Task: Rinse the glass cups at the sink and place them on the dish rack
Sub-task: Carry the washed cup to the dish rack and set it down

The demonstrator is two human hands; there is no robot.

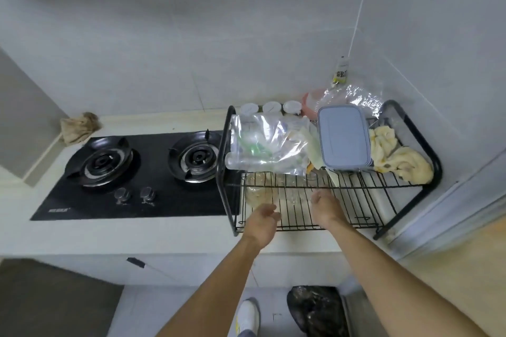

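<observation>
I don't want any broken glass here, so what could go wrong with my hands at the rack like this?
1. The cups sit close together on the lower tier of the rack, right by your left hand and right hand; a bump could clink them together or tip one.
2. The bag overhangs the upper shelf just above them; a rising hand might snag it and drag things down.
</observation>
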